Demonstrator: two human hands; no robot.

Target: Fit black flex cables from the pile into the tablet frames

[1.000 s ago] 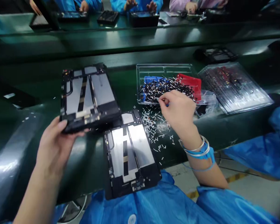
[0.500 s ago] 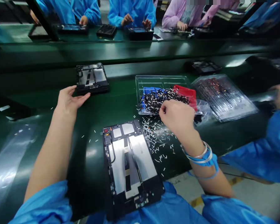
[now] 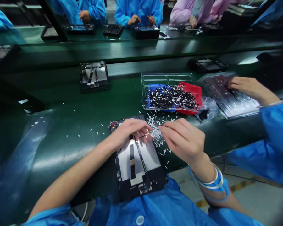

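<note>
A tablet (image 3: 141, 157) with its back off lies in front of me, its lower end at the table's edge. My right hand (image 3: 185, 139) pinches a thin dark strip (image 3: 146, 135) beside the tablet's upper right side. My left hand (image 3: 133, 130) reaches over the tablet's upper part, fingers bent together at the strip's other end; their exact hold is partly hidden. Small white slips (image 3: 158, 138) lie scattered under and around my right hand. Behind them, a clear plastic tray (image 3: 166, 75) holds a heap of black-and-white strips (image 3: 172, 97) on blue and red pieces.
Another opened tablet (image 3: 94, 77) lies farther back on the left. To the right are stacked clear trays (image 3: 233, 97), with a co-worker's hand (image 3: 252, 88) over them. A plastic bag (image 3: 208, 108) sits beside the tray. Co-workers sit across the bench.
My left hand has moved from the far tablet to the near one. My right hand has come back from the strip heap with a strip. The co-worker's hand now reaches over the stacked trays.
</note>
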